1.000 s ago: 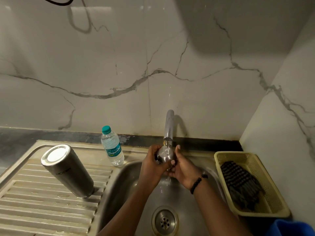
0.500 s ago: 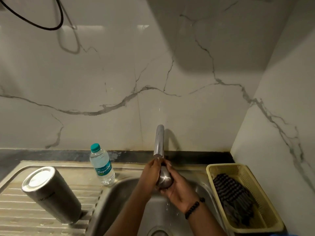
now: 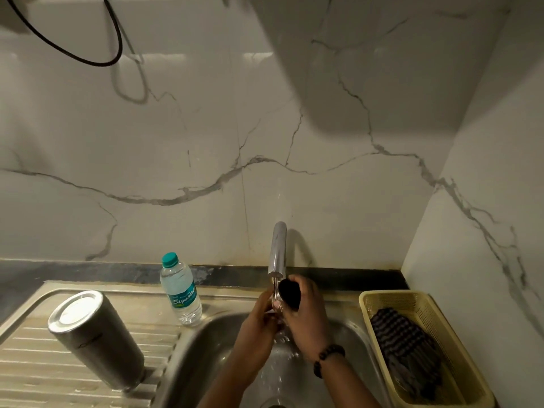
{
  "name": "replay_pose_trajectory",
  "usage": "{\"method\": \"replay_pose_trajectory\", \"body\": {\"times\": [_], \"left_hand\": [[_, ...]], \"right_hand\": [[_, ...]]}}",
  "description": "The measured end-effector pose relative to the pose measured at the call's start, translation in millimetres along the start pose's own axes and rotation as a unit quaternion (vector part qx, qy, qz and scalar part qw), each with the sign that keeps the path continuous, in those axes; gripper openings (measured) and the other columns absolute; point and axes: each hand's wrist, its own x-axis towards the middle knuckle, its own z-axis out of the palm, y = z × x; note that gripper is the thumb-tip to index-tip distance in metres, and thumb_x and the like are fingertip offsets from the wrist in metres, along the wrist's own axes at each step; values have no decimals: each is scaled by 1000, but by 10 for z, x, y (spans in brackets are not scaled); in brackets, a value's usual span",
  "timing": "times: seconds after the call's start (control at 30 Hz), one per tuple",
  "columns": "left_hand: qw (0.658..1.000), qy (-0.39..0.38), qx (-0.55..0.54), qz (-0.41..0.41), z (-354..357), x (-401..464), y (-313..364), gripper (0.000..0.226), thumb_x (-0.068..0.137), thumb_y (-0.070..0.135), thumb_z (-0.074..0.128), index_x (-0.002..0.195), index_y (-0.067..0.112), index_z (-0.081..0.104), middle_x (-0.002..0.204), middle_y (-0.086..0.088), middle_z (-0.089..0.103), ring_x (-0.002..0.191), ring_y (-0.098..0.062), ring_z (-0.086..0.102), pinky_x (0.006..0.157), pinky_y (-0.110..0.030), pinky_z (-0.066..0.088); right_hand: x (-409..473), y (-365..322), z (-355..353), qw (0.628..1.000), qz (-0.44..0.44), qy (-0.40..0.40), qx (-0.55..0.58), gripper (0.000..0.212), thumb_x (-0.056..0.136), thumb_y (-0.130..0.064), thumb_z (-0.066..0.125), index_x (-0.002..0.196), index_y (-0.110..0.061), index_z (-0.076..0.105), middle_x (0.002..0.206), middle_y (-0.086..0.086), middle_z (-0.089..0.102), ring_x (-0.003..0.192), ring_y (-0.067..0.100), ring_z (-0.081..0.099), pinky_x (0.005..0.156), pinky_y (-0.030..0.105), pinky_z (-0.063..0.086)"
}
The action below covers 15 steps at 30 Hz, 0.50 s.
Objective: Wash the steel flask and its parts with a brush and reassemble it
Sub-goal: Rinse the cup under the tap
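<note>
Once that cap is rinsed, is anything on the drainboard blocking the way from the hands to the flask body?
Nothing visible does. The steel flask stands alone on the drainboard; the water bottle sits further back, off the path from the cap.

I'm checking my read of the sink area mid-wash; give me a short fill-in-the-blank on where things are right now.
1. The steel flask body stands upside down on the ribbed ____ left of the steel sink basin.
2. The right hand holds a dark flask part under the chrome ____.
3. The clear plastic water bottle has a ____ cap.
4. The dark striped cloth lies in the yellow plastic ____.

Missing words: drainboard; tap; teal; basket
</note>
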Motion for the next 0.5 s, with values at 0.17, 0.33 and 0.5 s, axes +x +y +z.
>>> {"method": "replay_pose_trajectory", "body": {"times": [0.17,0.33,0.5], "left_hand": [[992,66,61,88,37,-13,-6,59,85,1,72,118,44,48,118,10,62,105,2,63,81,-16,54],[984,98,100,106,-48,36,37,62,77,8,81,118,42,49,113,19,63,102,6,60,80,-10,51],[965,46,187,178,-137,23,56,41,89,-4,66,122,19,57,119,-1,62,102,0,64,74,-18,56]], "right_hand": [[-22,-58,-24,998,-17,-54,-29,46,86,-31,72,124,-33,47,125,-14,42,117,4,46,80,10,45],[-41,-110,-83,979,-138,-4,-152,27,101,-26,45,126,-21,55,141,-9,39,130,4,36,109,19,37],[50,-261,-176,948,-118,-214,-205,27,101,-23,46,124,-21,59,121,2,60,111,18,59,99,35,48]]}}
